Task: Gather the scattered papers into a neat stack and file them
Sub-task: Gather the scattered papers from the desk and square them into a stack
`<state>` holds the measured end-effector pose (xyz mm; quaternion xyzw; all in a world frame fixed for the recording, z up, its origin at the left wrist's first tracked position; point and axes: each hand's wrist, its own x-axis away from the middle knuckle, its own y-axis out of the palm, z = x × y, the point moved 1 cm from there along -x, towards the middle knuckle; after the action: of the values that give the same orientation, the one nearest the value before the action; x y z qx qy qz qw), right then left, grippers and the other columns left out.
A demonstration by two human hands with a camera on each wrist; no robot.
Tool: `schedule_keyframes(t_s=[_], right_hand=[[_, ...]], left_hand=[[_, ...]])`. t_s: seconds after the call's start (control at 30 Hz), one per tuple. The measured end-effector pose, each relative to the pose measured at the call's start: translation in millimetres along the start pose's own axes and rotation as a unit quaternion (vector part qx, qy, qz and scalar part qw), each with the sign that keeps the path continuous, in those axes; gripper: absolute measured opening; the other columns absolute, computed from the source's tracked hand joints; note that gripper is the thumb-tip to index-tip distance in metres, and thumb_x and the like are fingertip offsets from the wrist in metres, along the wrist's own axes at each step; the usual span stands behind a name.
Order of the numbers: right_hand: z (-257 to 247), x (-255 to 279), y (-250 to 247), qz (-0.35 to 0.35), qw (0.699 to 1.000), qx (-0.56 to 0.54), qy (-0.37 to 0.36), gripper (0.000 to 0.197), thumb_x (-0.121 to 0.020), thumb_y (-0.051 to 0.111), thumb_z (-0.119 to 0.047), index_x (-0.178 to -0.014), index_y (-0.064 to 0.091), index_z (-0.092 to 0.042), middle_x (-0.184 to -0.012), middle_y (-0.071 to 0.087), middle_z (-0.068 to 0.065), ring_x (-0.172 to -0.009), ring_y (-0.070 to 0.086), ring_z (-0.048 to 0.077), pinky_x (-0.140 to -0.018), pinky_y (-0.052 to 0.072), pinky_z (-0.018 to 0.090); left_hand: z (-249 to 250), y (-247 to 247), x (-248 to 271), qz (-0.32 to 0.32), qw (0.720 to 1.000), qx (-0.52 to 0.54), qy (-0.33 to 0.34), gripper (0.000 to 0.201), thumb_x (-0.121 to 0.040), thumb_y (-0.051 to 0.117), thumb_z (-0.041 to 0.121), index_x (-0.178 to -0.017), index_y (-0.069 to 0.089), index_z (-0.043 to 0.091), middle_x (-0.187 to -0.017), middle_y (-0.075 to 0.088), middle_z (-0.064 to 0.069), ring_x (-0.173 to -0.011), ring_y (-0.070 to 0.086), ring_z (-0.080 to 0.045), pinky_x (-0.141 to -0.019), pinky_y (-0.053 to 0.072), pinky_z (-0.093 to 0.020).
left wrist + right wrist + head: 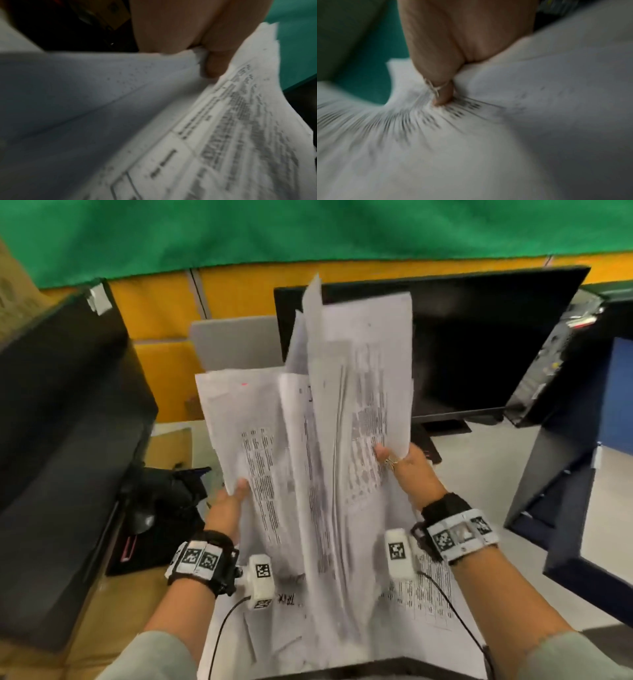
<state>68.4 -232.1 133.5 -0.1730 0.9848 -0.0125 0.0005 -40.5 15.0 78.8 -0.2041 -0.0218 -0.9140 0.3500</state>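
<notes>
A loose bundle of printed white papers (318,419) stands upright and fanned out above the desk, blurred. My left hand (231,498) pinches the bundle's left edge, thumb on the front sheet. My right hand (399,462), a ring on one finger, grips the right edge. In the left wrist view my left thumb (214,65) presses the papers (223,128) against the fingers behind. In the right wrist view my right thumb (443,94) pinches the sheets (436,142). More printed sheets (424,594) lie flat on the desk below.
A dark monitor (479,344) stands behind the papers, a grey laptop lid (236,344) to its left. A black box (61,412) fills the left side, dark clutter (168,494) beside it. A dark blue shelf unit (582,457) stands right. Green cloth (308,231) hangs behind.
</notes>
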Motion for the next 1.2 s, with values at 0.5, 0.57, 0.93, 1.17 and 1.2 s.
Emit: schedule_keyframes(t_s=[0.5, 0.57, 0.93, 1.17, 1.2], right_hand=[[46, -16, -8, 0.087, 0.993, -0.082, 0.013, 0.048, -0.086, 0.058, -0.003, -0.128, 0.041, -0.020, -0.116, 0.057, -0.007, -0.099, 0.055, -0.003, -0.072, 0.050, 0.010], [38, -17, -7, 0.096, 0.993, -0.064, -0.014, 0.049, -0.084, 0.060, -0.001, -0.122, 0.042, -0.025, -0.111, 0.058, -0.012, -0.099, 0.057, -0.003, -0.074, 0.050, 0.011], [-14, 2, -31, -0.062, 0.997, -0.023, -0.035, 0.054, -0.045, 0.088, -0.030, -0.095, 0.069, -0.018, -0.090, 0.073, -0.004, -0.087, 0.069, 0.005, -0.080, 0.056, 0.023], [-12, -7, -22, -0.060, 0.998, 0.006, -0.013, 0.034, -0.070, 0.071, -0.001, -0.101, 0.063, -0.009, -0.095, 0.074, -0.005, -0.094, 0.068, 0.012, -0.076, 0.053, 0.028], [-6, -11, -29, -0.050, 0.998, -0.035, -0.025, 0.040, -0.064, 0.078, -0.008, -0.101, 0.065, -0.011, -0.096, 0.074, -0.004, -0.095, 0.069, 0.015, -0.076, 0.054, 0.031]], left_hand=[[7, 18, 10, -0.172, 0.983, -0.023, 0.053, 0.064, -0.075, 0.061, 0.053, -0.129, 0.049, 0.021, -0.128, 0.057, 0.001, -0.123, 0.049, -0.023, -0.109, 0.032, -0.050], [16, 27, 16, -0.152, 0.980, -0.077, 0.108, 0.048, -0.078, 0.071, 0.025, -0.122, 0.055, 0.017, -0.112, 0.063, 0.005, -0.110, 0.057, -0.019, -0.101, 0.041, -0.041], [46, 19, 33, -0.165, 0.964, -0.025, 0.208, 0.074, -0.051, 0.089, 0.029, -0.117, 0.059, 0.013, -0.111, 0.068, 0.000, -0.105, 0.064, -0.010, -0.088, 0.051, -0.024], [58, 39, 43, -0.119, 0.969, 0.048, 0.212, 0.047, -0.083, 0.064, 0.016, -0.125, 0.052, -0.003, -0.122, 0.060, -0.015, -0.117, 0.058, -0.025, -0.102, 0.042, -0.048], [62, 42, 47, -0.124, 0.965, 0.037, 0.230, 0.047, -0.069, 0.076, 0.017, -0.113, 0.062, 0.007, -0.110, 0.068, -0.007, -0.106, 0.064, -0.018, -0.095, 0.049, -0.045]])
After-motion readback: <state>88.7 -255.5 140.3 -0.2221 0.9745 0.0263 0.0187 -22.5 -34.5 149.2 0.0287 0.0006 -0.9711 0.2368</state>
